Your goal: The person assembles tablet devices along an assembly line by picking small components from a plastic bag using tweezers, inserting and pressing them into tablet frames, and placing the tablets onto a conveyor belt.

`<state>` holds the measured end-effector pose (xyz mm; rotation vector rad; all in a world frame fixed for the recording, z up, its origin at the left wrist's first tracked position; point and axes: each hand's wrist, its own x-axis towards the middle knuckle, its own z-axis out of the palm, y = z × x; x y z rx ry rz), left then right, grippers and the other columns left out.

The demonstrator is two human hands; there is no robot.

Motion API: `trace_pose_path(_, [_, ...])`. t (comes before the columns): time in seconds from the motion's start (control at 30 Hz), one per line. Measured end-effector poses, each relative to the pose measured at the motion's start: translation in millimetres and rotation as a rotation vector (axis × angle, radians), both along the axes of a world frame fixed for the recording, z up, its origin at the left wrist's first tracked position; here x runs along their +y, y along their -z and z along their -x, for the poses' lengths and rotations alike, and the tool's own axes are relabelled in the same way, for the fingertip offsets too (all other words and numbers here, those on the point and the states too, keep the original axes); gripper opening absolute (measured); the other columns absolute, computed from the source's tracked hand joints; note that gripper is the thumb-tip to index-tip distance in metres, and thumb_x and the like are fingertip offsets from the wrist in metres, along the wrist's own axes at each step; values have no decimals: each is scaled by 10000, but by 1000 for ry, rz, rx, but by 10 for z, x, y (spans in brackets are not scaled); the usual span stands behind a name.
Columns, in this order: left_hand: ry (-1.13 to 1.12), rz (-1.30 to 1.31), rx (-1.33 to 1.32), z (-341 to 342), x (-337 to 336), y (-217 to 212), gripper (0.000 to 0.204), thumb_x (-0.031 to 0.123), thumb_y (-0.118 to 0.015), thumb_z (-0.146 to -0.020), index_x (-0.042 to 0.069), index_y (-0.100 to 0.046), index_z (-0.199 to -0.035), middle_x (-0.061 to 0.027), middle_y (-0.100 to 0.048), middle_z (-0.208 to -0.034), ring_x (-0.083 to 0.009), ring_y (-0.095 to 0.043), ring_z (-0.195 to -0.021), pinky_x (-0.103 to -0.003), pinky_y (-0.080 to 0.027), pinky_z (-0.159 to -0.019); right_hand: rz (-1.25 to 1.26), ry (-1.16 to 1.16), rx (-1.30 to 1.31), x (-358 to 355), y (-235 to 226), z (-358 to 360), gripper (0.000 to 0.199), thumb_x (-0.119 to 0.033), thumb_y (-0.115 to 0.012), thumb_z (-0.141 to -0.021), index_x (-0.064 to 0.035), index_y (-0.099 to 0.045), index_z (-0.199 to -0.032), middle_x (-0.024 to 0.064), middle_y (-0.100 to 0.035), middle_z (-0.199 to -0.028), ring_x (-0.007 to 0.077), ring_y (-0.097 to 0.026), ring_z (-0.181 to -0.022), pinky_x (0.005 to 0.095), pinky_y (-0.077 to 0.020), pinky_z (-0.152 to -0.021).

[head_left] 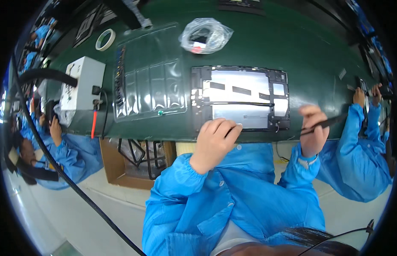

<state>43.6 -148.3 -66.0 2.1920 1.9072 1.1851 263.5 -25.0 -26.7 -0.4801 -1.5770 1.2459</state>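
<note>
An opened tablet [241, 91] lies on the green bench in front of me, its inside facing up. It has a black frame, silvery panels, dark strips and a thin black cable across the middle. My left hand [217, 143] is closed at the tablet's near edge, with bent fingertips on its rim. To the right of the tablet, my right hand [313, 130] is raised, its fingers closed round a slim black tool [333, 121], probably tweezers. The tool's thin end points left and is apart from the tablet.
Left of the tablet lies a clear plastic tray [153, 85]. Behind are a clear bag [206, 36] and a tape roll [105, 40]. A white box [85, 83] stands farther left. Below the bench edge sits a cardboard box [115, 164] with black frames. Co-workers sit on both sides.
</note>
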Motion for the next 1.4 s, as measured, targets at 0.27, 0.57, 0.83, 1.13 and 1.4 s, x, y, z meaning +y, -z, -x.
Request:
trace_pose_path(0.27, [90, 12, 59, 306, 29, -286, 248, 134, -706, -637, 95, -607, -861, -39, -558, -796, -221, -553, -756, -316, -456, -638, -21, -115, -64, -432, 44, 301, 242, -234, -490, -826, -8, -500, -741, 199, -581, -898, 246, -543, -823, 334, -427, -750])
trace_pose_path(0.57, [-624, 240, 377, 2773, -38, -223, 111, 119, -566, -795, 84, -615, -889, -98, -585, -876, -306, -576, -815, -390, -468, -698, 255, -124, 32, -638, 155, 221, 140, -124, -526, -809, 2, -477, -843, 30, -448, -662, 80, -382, -590, 218, -304, -530])
trace_pose_path(0.83, [-543, 327, 508, 2926, 57, -179, 142, 119, -533, -812, 114, -604, -935, -67, -578, -920, -290, -573, -868, -396, -475, -711, 280, -107, -184, -866, 127, 341, 81, -50, -524, -798, 2, -577, -830, 22, -528, -778, 56, -449, -668, 193, -346, -607])
trace_pose_path(1.13, [-549, 259, 534, 2955, -34, -233, 106, 123, -492, -833, 92, -541, -922, -126, -593, -843, -332, -577, -811, -429, -453, -666, 408, -215, -197, -821, 188, 386, 84, -49, -526, -807, 4, -583, -838, 5, -540, -754, 47, -440, -648, 193, -342, -591])
trace_pose_path(1.4, [-478, 297, 497, 2885, 121, -117, 125, 97, -491, -827, 63, -544, -935, -158, -585, -855, -345, -571, -818, -432, -459, -696, 360, -244, -279, -861, 103, 407, 79, -26, -515, -816, 6, -583, -841, 8, -555, -755, 52, -463, -655, 193, -350, -587])
